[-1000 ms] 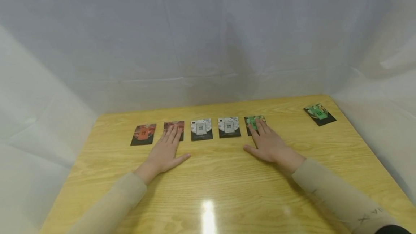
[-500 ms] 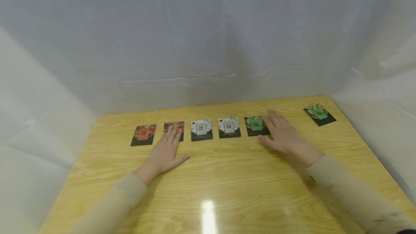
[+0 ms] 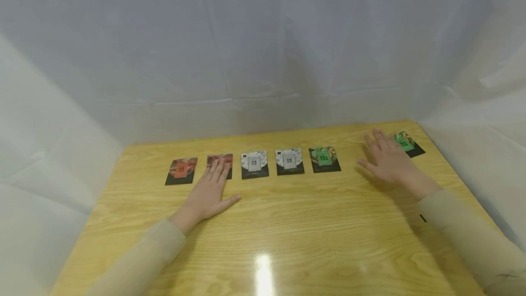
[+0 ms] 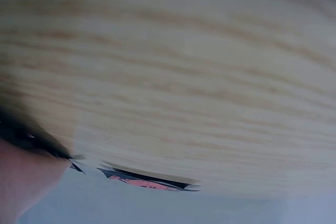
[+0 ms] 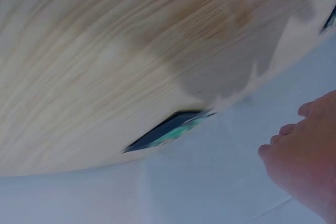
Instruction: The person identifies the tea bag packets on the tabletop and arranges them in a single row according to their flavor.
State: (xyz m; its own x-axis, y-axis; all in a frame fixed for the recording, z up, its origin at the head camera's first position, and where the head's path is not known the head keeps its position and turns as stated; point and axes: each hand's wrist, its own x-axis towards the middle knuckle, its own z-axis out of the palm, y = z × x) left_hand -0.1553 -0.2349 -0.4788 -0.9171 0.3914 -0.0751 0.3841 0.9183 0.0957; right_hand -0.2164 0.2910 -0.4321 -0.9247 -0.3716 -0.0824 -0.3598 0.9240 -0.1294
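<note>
My left hand [image 3: 207, 193] lies with straight fingers across a dark, flat, card-like packet with a red picture [image 3: 223, 155], covering much of it. Left of that lies another packet, with an orange-red label [image 3: 181, 171]. Fingers spread, my right hand [image 3: 388, 161] hovers above the wood, holding nothing. It overlaps the left part of the tilted green-labelled packet [image 3: 404, 143] at the far right in the head view. The right wrist view shows a green-labelled packet [image 5: 170, 129] on the wood, apart from the hand [image 5: 304, 156].
Two white-labelled packets, one left [image 3: 255, 164] and one right [image 3: 289, 161], and a green-labelled packet [image 3: 324, 159] continue the row on the wooden table [image 3: 287, 223]. A pale cloth [image 3: 263, 58] hangs behind the table's far edge and along both sides.
My right hand has lifted off the green-labelled packet in the row and moved right to the tilted one at the far right. The left hand and all packets stay in place.
</note>
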